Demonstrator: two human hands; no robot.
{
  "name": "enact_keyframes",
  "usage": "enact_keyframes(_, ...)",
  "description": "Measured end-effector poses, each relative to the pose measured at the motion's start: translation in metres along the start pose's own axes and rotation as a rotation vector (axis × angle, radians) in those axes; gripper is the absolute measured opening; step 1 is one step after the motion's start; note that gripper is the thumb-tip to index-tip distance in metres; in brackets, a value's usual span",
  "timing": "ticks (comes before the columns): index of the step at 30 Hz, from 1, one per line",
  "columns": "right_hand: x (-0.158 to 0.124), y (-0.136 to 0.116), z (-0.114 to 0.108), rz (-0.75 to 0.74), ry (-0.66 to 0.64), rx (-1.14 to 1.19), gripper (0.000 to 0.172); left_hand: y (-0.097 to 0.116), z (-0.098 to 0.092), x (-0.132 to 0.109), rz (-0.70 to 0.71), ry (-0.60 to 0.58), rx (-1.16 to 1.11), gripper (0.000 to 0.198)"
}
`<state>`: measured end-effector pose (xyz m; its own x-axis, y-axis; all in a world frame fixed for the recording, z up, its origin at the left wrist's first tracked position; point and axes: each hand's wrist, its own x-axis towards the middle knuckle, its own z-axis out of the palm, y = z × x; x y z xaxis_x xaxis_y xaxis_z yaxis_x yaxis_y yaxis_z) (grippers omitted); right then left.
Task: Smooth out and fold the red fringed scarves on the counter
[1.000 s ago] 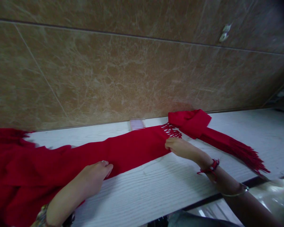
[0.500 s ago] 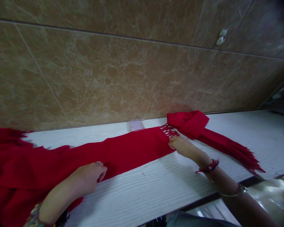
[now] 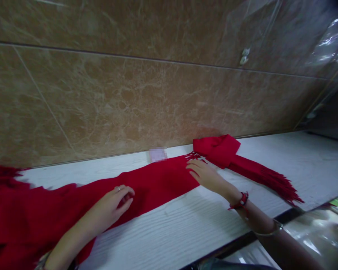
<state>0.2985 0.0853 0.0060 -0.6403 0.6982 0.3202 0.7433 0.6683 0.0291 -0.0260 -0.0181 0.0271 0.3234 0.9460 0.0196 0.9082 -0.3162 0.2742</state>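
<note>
A long red scarf (image 3: 163, 176) lies flat along the white wood-grain surface, widening into a loose heap at the left. My left hand (image 3: 112, 204) rests over its middle stretch, thumb and fingers apart, holding nothing. Near the fringed right end, my right hand (image 3: 207, 176) has its fingers extended over the cloth and partly covers the fringe. Just beyond that end is another red piece of fabric (image 3: 219, 150), folded over itself, with a fringed tail (image 3: 278, 183) reaching right. Whether the two pieces join is not visible.
Against the brown marbled wall (image 3: 124, 101) sits a small pale blurred item (image 3: 157, 154). The white surface (image 3: 180, 225) ends at a dark front edge (image 3: 236, 243). Clear shiny plastic (image 3: 318, 240) lies beyond it at lower right. A small white fitting (image 3: 244, 56) is on the wall.
Both hands have loosened from closed to open fingers. The right hand's fingers have come away from the scarf's corner and spread over its end. The view has shifted slightly.
</note>
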Motion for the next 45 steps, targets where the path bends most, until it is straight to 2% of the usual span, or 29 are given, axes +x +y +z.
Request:
enact_keyframes(2,0.000,-0.013,0.001,-0.062,-0.033,0.101,0.042,0.007,0.017,0.008,0.024,0.184,0.080,0.040)
enact_keyframes(3,-0.001,-0.017,0.002,-0.075,-0.090,0.135,0.049,0.009,0.026,0.011,0.025,0.206,0.125,0.045)
enact_keyframes(4,-0.003,-0.020,0.004,-0.073,-0.163,0.159,0.054,0.010,0.034,0.013,0.022,0.181,0.162,0.050)
enact_keyframes(6,-0.007,-0.022,0.009,-0.047,-0.302,0.192,0.058,0.010,0.044,0.014,-0.001,0.059,0.209,0.054)
enact_keyframes(9,-0.017,-0.024,0.011,-0.023,-0.384,0.221,0.057,0.006,0.046,0.011,-0.014,-0.100,0.233,0.053)
enact_keyframes(13,-0.042,-0.039,0.004,-0.018,-0.356,0.239,0.056,0.004,0.037,-0.002,0.043,-0.177,0.206,0.051)
enact_keyframes(18,-0.073,-0.064,-0.004,0.004,-0.271,0.237,0.056,0.002,0.031,-0.036,0.075,-0.239,0.156,0.052)
enact_keyframes(21,-0.066,-0.068,-0.009,0.006,-0.240,0.231,0.054,0.005,0.020,-0.045,0.063,-0.289,0.146,0.053)
enact_keyframes(23,-0.049,-0.068,-0.010,0.018,-0.171,0.217,0.054,0.012,0.011,-0.035,0.044,-0.318,0.143,0.052)
enact_keyframes(24,-0.039,-0.068,-0.010,0.019,-0.126,0.213,0.055,0.017,0.007,-0.026,0.040,-0.293,0.148,0.051)
enact_keyframes(26,-0.019,-0.070,-0.007,-0.005,-0.076,0.221,0.058,0.026,0.006,-0.002,0.019,-0.126,0.193,0.052)
enact_keyframes(28,-0.007,-0.071,0.001,-0.046,-0.108,0.242,0.060,0.032,0.014,0.022,-0.027,0.012,0.237,0.053)
enact_keyframes(31,-0.007,-0.064,0.016,-0.046,-0.187,0.234,0.061,0.032,0.034,0.042,-0.127,0.014,0.251,0.059)
enact_keyframes(34,-0.018,-0.044,0.027,0.020,-0.176,0.179,0.060,0.025,0.047,0.043,-0.167,-0.007,0.254,0.059)
enact_keyframes(40,-0.030,0.007,0.034,0.160,-0.105,-0.001,0.053,0.017,0.049,0.037,-0.160,0.024,0.244,0.058)
enact_keyframes(42,-0.026,0.017,0.029,0.135,-0.086,-0.037,0.044,0.015,0.051,0.039,-0.152,0.046,0.245,0.058)
enact_keyframes(45,-0.012,0.025,0.014,-0.014,-0.105,0.009,0.032,0.003,0.056,0.040,-0.119,0.090,0.241,0.057)
